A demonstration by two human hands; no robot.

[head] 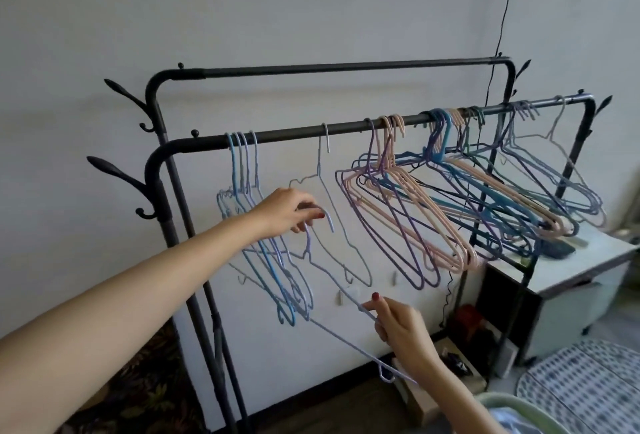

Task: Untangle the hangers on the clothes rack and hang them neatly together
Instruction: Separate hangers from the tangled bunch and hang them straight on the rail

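Note:
A black clothes rack has a front rail (284, 132) and a higher back rail (346, 67). A small neat group of blue hangers (242, 170) hangs at the rail's left end, and one pale hanger (325, 170) hangs alone beside it. A tangled mass of pink, purple and blue hangers (450, 198) fills the right half. I hold a lilac hanger (332, 277) off the rail: my left hand (287, 213) grips its hook, and my right hand (398, 326) pinches its shoulder wire lower down.
The rack's side pegs (117, 173) stick out at the left. A white cabinet (581, 270) stands under the rack's right end. A cable (502, 35) hangs down the wall. A patterned cloth (581, 388) and a pale green rim (512, 406) lie at the bottom right.

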